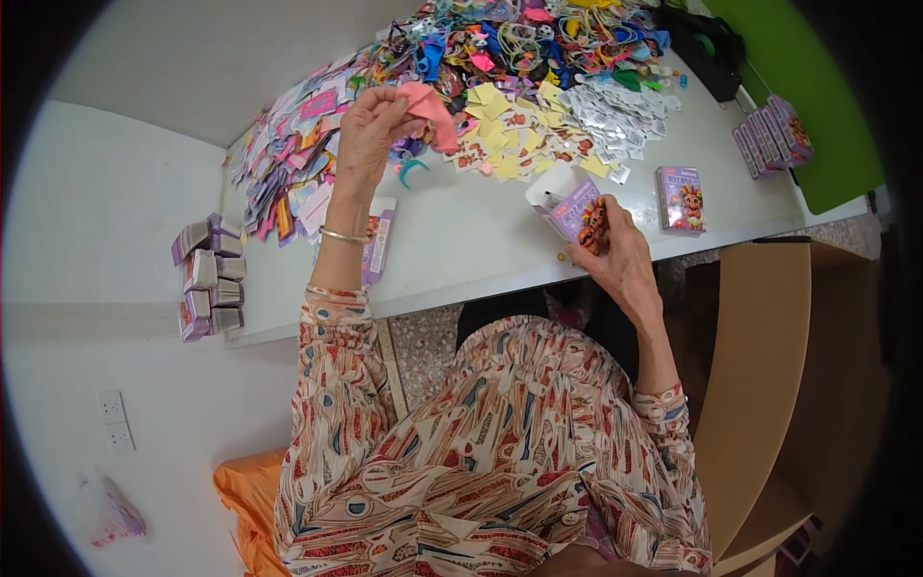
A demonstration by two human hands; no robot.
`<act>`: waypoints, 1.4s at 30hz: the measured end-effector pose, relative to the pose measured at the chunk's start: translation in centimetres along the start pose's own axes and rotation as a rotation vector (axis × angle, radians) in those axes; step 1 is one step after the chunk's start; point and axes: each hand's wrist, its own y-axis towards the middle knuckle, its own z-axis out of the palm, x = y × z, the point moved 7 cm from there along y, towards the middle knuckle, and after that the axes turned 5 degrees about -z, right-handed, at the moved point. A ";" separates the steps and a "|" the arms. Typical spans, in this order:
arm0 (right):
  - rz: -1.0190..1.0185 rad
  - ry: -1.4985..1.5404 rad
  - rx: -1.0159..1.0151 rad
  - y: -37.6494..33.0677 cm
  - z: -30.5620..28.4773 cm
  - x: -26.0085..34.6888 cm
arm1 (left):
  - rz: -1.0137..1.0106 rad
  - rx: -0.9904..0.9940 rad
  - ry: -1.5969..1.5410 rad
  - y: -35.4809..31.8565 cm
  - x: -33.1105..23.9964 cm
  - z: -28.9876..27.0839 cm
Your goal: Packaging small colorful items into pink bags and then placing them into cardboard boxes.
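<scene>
My left hand (370, 135) is raised over the table, its fingers closed on a limp pink piece (433, 117) that hangs down to the right; its exact kind does not show. Lower and to the right, my right hand (620, 255) grips a small purple card box (580, 213) with a cartoon figure on it. That box is tilted, and its white top flap stands up at the open end. Small yellow and white cards (510, 135) lie between and beyond my hands. Behind my left wrist is another purple box (378, 240), partly hidden.
Colourful trinkets (519, 43), silvery packets (620, 115) and printed cards (288, 173) are heaped along the table's back. One purple box (682, 200) stands at right, near a row of boxes (769, 139). More boxes (210, 274) are stacked left. A cardboard carton (755, 365) sits right.
</scene>
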 end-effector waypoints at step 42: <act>-0.034 -0.043 0.040 1.0 1.5 0.8 | 0.138 -0.354 1.089 -4.3 7.8 -5.5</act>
